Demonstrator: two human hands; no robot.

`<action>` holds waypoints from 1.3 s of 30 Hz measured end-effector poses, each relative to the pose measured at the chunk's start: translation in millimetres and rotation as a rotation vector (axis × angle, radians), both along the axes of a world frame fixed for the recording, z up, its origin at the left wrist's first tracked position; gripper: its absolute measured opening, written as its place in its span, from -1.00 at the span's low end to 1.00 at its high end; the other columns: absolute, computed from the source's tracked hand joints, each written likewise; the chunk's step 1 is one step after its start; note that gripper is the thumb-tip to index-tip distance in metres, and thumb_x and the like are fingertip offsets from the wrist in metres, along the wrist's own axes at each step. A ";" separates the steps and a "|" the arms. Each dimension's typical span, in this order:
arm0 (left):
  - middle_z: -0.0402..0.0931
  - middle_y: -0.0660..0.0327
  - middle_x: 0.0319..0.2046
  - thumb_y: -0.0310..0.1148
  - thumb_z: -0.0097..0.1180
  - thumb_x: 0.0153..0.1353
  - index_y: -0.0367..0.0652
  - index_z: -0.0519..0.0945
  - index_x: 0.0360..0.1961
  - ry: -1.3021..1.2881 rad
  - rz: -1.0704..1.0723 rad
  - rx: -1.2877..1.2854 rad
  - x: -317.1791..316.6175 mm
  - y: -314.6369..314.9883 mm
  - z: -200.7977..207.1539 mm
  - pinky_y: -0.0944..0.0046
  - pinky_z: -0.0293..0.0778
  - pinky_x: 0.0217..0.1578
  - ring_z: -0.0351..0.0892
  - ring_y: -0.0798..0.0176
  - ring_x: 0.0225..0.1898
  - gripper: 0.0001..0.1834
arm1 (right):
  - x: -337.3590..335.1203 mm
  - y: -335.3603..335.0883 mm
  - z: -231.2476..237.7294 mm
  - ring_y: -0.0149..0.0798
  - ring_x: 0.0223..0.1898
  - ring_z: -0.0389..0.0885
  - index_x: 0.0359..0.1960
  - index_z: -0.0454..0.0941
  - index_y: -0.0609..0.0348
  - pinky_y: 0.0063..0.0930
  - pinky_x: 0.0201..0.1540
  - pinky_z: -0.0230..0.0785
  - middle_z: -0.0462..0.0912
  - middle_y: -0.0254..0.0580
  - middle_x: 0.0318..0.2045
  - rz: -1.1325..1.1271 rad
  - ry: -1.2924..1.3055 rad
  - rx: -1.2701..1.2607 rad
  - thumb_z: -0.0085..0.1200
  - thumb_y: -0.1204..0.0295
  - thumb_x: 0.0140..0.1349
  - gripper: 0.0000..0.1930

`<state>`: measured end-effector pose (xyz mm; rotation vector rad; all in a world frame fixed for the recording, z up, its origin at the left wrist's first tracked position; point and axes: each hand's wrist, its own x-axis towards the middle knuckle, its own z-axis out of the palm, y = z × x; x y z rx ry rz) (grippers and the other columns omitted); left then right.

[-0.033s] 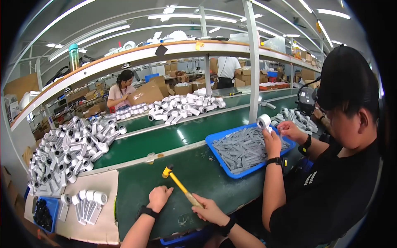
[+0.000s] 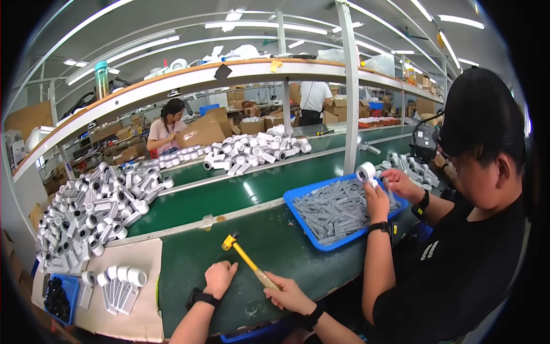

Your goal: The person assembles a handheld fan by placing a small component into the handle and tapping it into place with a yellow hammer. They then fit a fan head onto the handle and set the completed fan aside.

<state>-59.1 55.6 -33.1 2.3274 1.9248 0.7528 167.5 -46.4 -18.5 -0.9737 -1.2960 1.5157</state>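
Observation:
My right hand (image 2: pixel 289 293) is closed round the tan grip of a small hammer (image 2: pixel 250 261) with a yellow shaft and a yellow-and-black head. The hammer slants up and left over the green worktop (image 2: pixel 189 275). To its left, my left hand (image 2: pixel 220 278) rests on the worktop as a loose fist, thumb pointing out toward the hammer. Nothing shows in that fist, whose fingertips curl out of sight. On a cardboard sheet (image 2: pixel 146 312) at the left lie several white handheld fans (image 2: pixel 120 289), each a round head on a flat handle, set side by side.
A large heap of similar white parts (image 2: pixel 91 212) covers the far left. Beside the cardboard stands a blue tray (image 2: pixel 74 298) of black pieces. A blue tray (image 2: pixel 325 247) of grey strips lies right, where a co-worker (image 2: pixel 458 246) holds a white part. A post (image 2: pixel 351 86) supports the shelf.

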 end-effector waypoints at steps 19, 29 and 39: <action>0.39 0.11 -0.74 -0.20 0.34 0.06 -0.20 0.42 -0.71 -0.375 -0.262 -0.097 1.3 -16.0 17.4 0.14 0.43 -0.48 0.46 0.00 -0.62 -0.58 | 9.0 -0.1 17.8 -0.55 -0.59 0.34 0.50 0.01 -0.01 -0.63 -0.58 0.23 0.39 -0.45 -0.53 0.062 0.234 -0.221 0.11 0.57 0.32 -0.24; 0.37 -0.05 -0.71 -0.10 0.10 0.29 -0.29 0.48 -0.66 -0.419 -0.236 -0.205 2.4 -22.4 24.3 0.01 0.36 -0.49 0.41 -0.16 -0.61 -0.50 | 9.8 -2.4 12.7 -0.58 -0.67 0.33 0.32 0.28 0.14 -0.67 -0.62 0.16 0.40 -0.48 -0.62 0.099 0.112 -0.195 0.13 0.50 0.33 -0.47; 0.41 -0.09 -0.64 -0.11 -0.01 0.35 -0.31 0.50 -0.57 -0.394 -0.377 -0.249 -2.1 -22.3 26.9 -0.02 0.35 -0.41 0.45 -0.21 -0.50 -0.52 | 5.7 -6.9 12.9 -0.60 -0.66 0.32 0.26 0.32 0.23 -0.67 -0.62 0.13 0.39 -0.50 -0.60 0.133 -0.036 -0.125 0.10 0.52 0.33 -0.53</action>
